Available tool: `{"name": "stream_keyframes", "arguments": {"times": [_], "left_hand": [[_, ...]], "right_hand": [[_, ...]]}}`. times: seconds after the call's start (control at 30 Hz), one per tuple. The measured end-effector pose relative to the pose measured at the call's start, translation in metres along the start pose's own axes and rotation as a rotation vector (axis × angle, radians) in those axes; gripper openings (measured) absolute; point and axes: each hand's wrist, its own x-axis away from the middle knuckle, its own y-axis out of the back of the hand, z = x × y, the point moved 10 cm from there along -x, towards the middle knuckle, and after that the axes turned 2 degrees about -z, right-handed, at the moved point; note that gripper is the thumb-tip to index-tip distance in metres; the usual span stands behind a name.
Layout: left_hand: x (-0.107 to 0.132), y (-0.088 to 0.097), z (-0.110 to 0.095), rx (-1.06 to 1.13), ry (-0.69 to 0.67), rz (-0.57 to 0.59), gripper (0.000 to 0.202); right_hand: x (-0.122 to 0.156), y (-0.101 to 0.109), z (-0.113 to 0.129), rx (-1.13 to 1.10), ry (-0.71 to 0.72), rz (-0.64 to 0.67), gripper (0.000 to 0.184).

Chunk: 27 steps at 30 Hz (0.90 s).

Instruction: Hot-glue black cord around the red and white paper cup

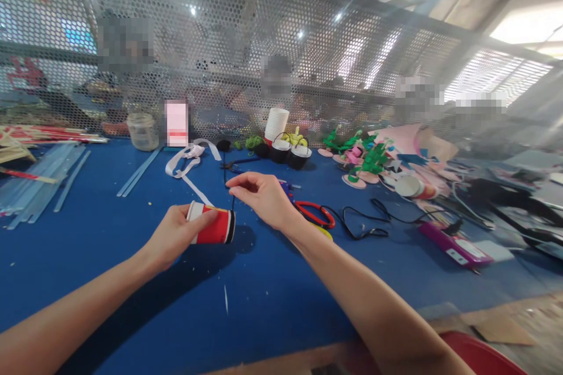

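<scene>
My left hand grips a red and white paper cup tipped on its side above the blue table, its thumb along the side. Black yarn circles the cup's right end. A strand of it rises to my right hand, which pinches it between thumb and fingertips. Beyond that hand the strand runs back toward a small black ball of yarn. A white ribbon lies curled behind the cup.
Behind my right hand lie red-handled scissors and pliers. Two black-wrapped cups stand near a white cup stack. Glue sticks lie left. Green paper plants and a purple power strip are right. A perforated metal screen stands behind.
</scene>
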Motion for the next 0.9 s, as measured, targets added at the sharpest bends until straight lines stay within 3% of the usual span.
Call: {"name": "stream_keyframes", "arguments": {"times": [0.23,0.9], "left_hand": [[0.006,0.000,-0.010,-0.035,-0.076,-0.032,0.031],[0.014,0.007,-0.024,-0.038,-0.221,-0.097,0.011]], "right_hand": [[0.000,-0.004,-0.003,0.031,-0.017,0.030,0.010],[0.002,-0.015,-0.014,-0.008,-0.088,0.113,0.010]]}}
